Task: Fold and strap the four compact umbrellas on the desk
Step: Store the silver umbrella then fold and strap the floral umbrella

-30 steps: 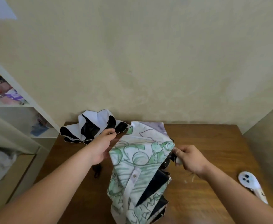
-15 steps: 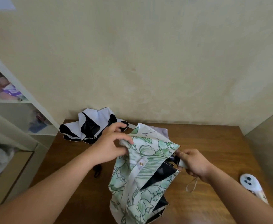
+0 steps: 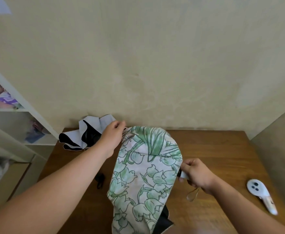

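Folding step: right hand (image 3: 195, 173) is gripping green umbrella (image 3: 143, 173) handle; left hand (image 3: 112, 137) is pinching its far edge w/ fingers. Next: wrap pleats, find strap.

No legible text, labels or numbers anywhere.

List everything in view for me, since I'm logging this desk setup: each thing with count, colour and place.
floral umbrella: 1, green-on-white, desk centre, held
second umbrella: 1, white and black, unfolded, desk's far left corner
controller: 1, white, desk's right edge
desk: 1, brown wood, against wall
shelf unit: 1, white, left
left hand: pinches floral canopy's far edge
right hand: grips floral umbrella's white handle
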Demonstrator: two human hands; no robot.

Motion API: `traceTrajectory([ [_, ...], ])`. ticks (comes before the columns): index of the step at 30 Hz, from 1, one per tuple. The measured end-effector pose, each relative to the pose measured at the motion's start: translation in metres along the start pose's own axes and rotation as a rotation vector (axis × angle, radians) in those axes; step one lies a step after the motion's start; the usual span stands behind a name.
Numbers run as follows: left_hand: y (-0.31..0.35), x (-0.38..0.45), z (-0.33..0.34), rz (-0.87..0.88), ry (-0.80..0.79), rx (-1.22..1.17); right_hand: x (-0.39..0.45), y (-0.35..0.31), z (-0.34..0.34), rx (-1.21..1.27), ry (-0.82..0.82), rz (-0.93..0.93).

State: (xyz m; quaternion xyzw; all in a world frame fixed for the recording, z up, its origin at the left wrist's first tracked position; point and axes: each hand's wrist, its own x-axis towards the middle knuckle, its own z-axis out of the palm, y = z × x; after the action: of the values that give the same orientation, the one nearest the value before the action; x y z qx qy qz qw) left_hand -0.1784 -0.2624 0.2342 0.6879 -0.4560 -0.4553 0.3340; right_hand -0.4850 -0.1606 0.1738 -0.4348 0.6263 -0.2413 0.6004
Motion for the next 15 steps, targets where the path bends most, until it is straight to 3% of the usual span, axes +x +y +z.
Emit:
traceTrajectory([
  [4, -0.031, -0.007, -0.021, -0.085, 0.001, -0.079, -0.006, 0.0, 0.002, 0.02, -0.023, 0.042],
  [12, -0.104, -0.049, -0.065, -0.414, -0.329, 0.067, -0.012, 0.003, -0.005, 0.388, -0.245, 0.328],
  [15, -0.108, -0.072, -0.068, -0.467, -0.272, -0.043, -0.017, -0.007, -0.006, 0.422, -0.252, 0.304],
])
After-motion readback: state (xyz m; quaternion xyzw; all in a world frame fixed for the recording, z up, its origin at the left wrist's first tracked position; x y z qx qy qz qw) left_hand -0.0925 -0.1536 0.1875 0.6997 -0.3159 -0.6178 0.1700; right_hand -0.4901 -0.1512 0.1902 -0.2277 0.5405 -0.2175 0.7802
